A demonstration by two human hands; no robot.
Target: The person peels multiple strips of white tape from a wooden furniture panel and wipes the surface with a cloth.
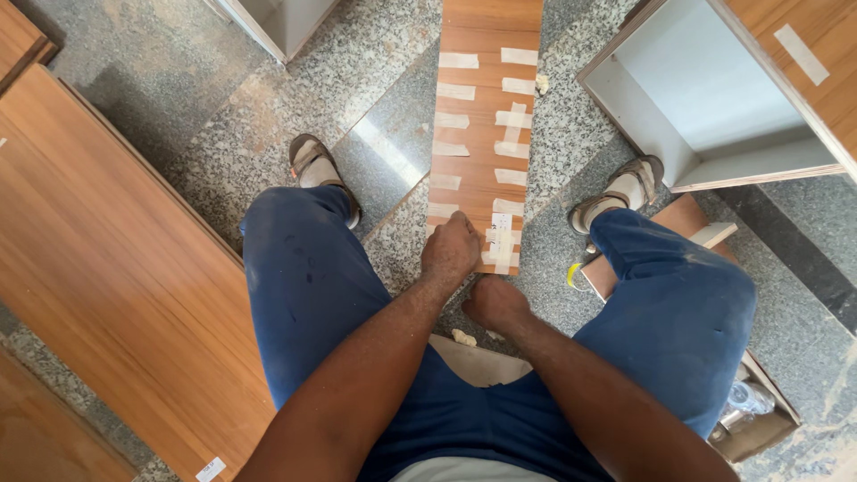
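In the head view, a person sits with knees spread, blue trousers and sandalled feet framing a narrow wooden board (486,98) that lies flat on the speckled granite floor (375,71). The board's long axis runs straight away from the person, from its near end between the knees to its far end at the top edge of the picture. Two columns of pale masking-tape strips (455,120) cross its brown face, each strip lying across the grain.

The left hand (449,253) rests on the near end of the board, at its left corner, knuckles up and fingers curled down onto the wood; its grip is together, pressing on the board, though whether the fingers pinch a strip of tape cannot be told. The right hand (494,302) sits just behind the board's near edge, low against the floor, fingers tucked under and hidden, so I cannot tell whether its grip is apart or together, nor whether it touches the board.

A large wood-grain panel (116,268) lies to the left. A grey-lined open cabinet box (714,98) stands at the upper right, near the right foot. A small offcut of wood (687,228) lies beside the right knee, with a bit of yellow tape (571,275) just beside it.
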